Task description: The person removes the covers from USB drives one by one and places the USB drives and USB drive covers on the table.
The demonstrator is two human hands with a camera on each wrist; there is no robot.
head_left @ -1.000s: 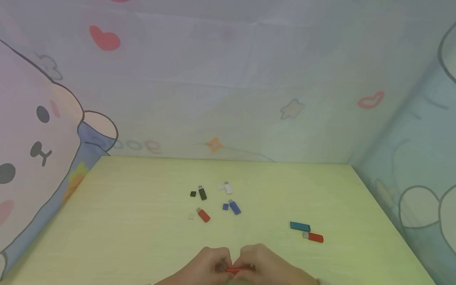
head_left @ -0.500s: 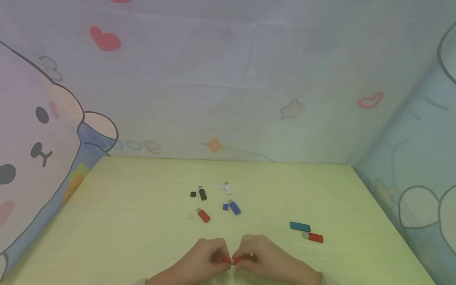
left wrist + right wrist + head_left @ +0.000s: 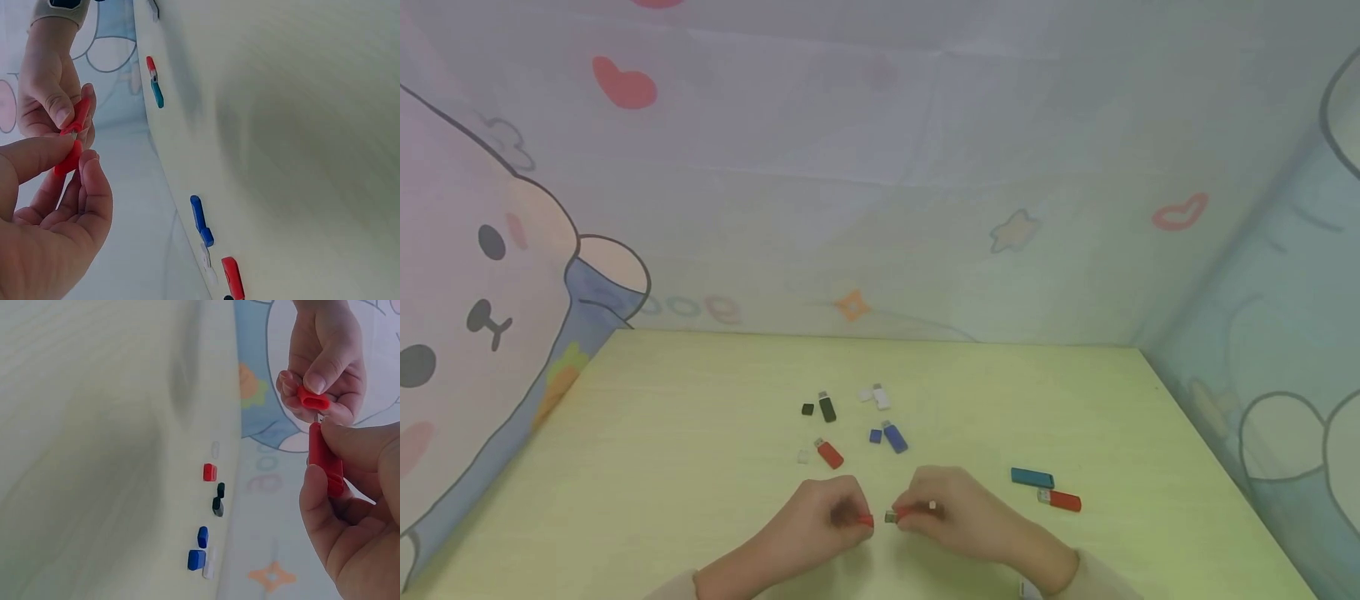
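My left hand [image 3: 820, 518] pinches a small red cap [image 3: 314, 399] between thumb and fingers; its hollow end shows in the right wrist view. Facing it, my right hand [image 3: 958, 507] grips a red USB stick [image 3: 325, 457] with its metal plug [image 3: 891, 517] pointing left at the cap. In the head view a small gap separates cap and plug. Both hands are held above the near middle of the table.
Beyond the hands lie uncapped USB sticks: black [image 3: 827, 407], white [image 3: 882, 397], blue [image 3: 895, 437] and red [image 3: 830, 454], each beside its small cap. On the right, a teal piece [image 3: 1032, 477] touches another red USB stick [image 3: 1062, 500]. A pale object [image 3: 1030, 590] shows by the right forearm.
The hands have risen away from the near edge and drawn apart. The red cap has come off the red USB stick, baring its metal plug.
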